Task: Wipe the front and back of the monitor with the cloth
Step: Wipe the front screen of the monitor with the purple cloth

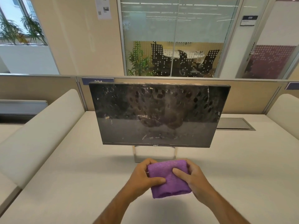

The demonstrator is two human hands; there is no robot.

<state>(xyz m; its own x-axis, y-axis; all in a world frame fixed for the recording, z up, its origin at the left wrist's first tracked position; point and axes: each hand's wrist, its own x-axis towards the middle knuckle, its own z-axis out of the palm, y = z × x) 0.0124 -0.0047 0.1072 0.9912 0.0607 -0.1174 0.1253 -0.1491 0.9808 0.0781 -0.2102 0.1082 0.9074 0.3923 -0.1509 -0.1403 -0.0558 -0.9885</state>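
Purple microfibre, folded into a thick pad, is sitting between both hands: the cloth (169, 178) is being gripped by the left hand (142, 177) with its thumb lying across the near edge, while the right hand (192, 180) is pinching the other side, thumb pressing into the top. Neither hand is loose; both are curling round the fabric.

Just beyond the knuckles, the monitor (159, 113) is standing upright on its silver stand (137, 153), its dark screen facing the hands and carrying streaks and white specks, most of them toward the upper left and right edges. No wiping appears to be happening yet; the cloth is hanging apart from the glass.

Trouble could be coming from pushing hard high on the panel. The stand looks slim, so the screen may be tilting back or tipping toward the partition (161, 79) behind it unless one hand is steadying the frame. A bulky fold may also be smearing the marks rather than lifting them, and reaching round for the back could be dragging the whole unit sideways.

Under the wrists the desk (64, 175) is running pale and matte. Cream padded dividers (40, 131) are flanking it left and right, and a metal cable hatch (234, 124) is lying far right of the right hand. Beyond the partition, a glass-walled meeting room with dark chairs (184, 62) and potted plants (137, 60) is showing.
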